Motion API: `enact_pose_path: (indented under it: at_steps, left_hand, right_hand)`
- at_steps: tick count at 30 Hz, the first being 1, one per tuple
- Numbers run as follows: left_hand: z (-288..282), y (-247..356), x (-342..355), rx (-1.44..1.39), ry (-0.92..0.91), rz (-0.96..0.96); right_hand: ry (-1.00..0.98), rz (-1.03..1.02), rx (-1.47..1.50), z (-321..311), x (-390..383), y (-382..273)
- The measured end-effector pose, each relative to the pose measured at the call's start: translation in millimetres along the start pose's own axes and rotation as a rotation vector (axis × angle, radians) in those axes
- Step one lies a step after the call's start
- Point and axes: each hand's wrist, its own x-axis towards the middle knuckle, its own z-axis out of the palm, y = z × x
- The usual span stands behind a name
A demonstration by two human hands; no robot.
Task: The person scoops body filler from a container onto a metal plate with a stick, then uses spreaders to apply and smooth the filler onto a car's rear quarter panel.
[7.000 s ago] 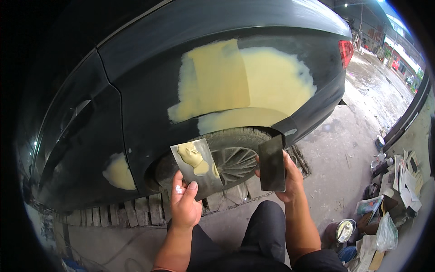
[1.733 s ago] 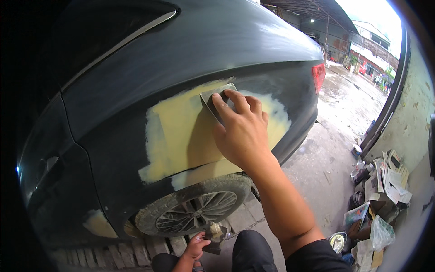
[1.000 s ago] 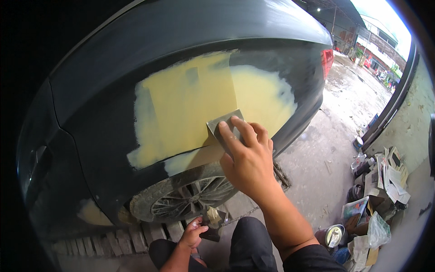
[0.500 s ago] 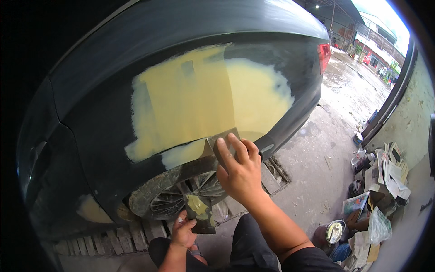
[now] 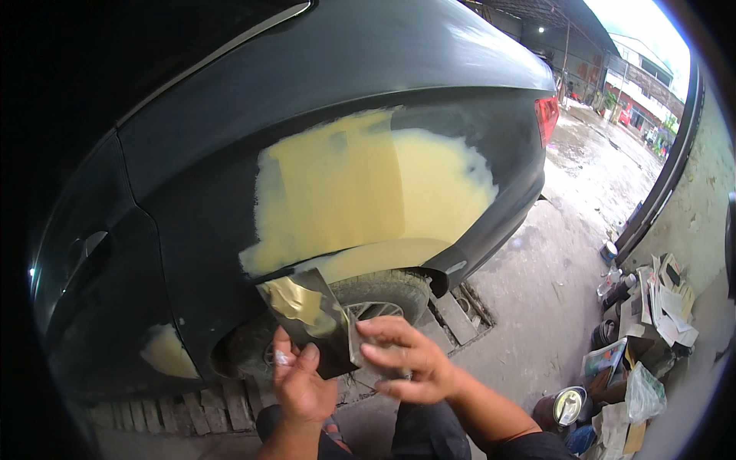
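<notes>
In my left hand (image 5: 303, 387) is a dark flat plate (image 5: 336, 354), tilted up, with a lump of yellow body filler (image 5: 295, 300) on its upper part. My right hand (image 5: 418, 364) grips a thin greyish putty spreader (image 5: 356, 341), seen nearly edge-on at the plate's right edge. Whether the two touch I cannot tell. Beyond both hands is the dark car's rear side panel (image 5: 207, 176), coated with a broad yellow filler patch (image 5: 330, 207) above the wheel arch. The plate and my hands partly hide the rear wheel (image 5: 399, 287).
A red tail light (image 5: 546, 120) marks the car's rear end. Slats (image 5: 184, 412) line the floor under the car. Along the right wall lie papers (image 5: 667, 303), a clear plastic bag (image 5: 645, 391), bottles and a paint can (image 5: 560, 410). An open yard shows at upper right.
My right hand has drawn the spreader off the panel, down to the plate. My left hand has raised the plate. The arch strip below the patch now shows more yellow filler. The view has shifted.
</notes>
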Motion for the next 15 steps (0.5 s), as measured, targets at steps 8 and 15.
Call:
enact_pose_path:
  at_steps: [8,15]
  left_hand:
    - [-3,26,0,0.061,-0.105,0.100]
    - [-42,17,-27,0.014,0.105,-0.099]
  right_hand:
    - [0.411,0.100,-1.077,-54,73,20]
    - [0.475,0.138,-1.232,-64,163,19]
